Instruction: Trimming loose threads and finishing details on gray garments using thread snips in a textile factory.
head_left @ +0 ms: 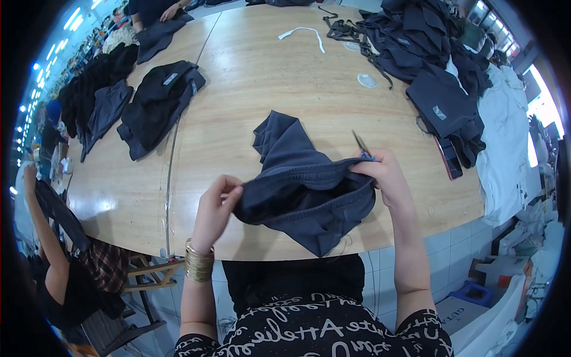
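A pair of dark grey trousers (291,149) with an elastic waistband lies over the near part of the table, its waist opening held wide between my hands. At the left end of the waistband, my left hand (215,205) pinches the edge between thumb and fingers. The other end is gripped by my right hand (385,175). A small pair of thread snips (361,146) with blue on it also sits in my right hand, its blades pointing away from me. One leg stretches to the far side, folded at its end; the cloth near me hangs in a point at the table edge.
Dark garments (157,104) lie at the left, and a large dark heap (410,44) at the far right. A phone (449,157) and white cloth (508,143) are on the right. Dark cords (345,30) and a white strip (306,31) lie farther off. Another person (53,279) is at the left.
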`<state>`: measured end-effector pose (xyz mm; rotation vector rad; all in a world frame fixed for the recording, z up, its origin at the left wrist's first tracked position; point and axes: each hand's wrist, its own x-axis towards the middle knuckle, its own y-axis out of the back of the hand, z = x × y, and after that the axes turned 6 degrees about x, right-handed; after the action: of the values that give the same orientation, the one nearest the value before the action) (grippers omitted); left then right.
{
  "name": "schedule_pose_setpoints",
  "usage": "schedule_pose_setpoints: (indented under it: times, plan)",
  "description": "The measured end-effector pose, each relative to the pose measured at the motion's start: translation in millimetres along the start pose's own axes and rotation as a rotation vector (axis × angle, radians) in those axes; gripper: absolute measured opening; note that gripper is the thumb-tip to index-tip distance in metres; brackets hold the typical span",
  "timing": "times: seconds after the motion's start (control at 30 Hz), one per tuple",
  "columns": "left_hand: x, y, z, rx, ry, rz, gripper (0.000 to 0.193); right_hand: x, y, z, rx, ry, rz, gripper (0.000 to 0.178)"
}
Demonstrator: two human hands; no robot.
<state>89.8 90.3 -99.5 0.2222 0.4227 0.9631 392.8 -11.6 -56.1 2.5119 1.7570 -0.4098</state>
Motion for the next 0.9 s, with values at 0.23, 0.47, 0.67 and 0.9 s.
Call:
schedule_pose_setpoints:
  times: [0.23,0.47,0.67,0.9]
  plan:
    - [18,-58,73,0.145,-0.556,0.126,0.022,9,-24,-2,-0.139,0.059,-0.214,0.011]
    - [63,0,14,-0.664,-0.307,0.448,0.026,-9,-17,3,-0.505,0.425,0.118,0.024]
    - [46,43,-58,-0.571,-0.166,0.563,0.024,-21,9,82,-0.023,0.054,0.051,0.025]
    - [15,54,-81,-0.556,-0.139,0.491,0.024,17,23,64,0.131,0.175,0.274,0.029]
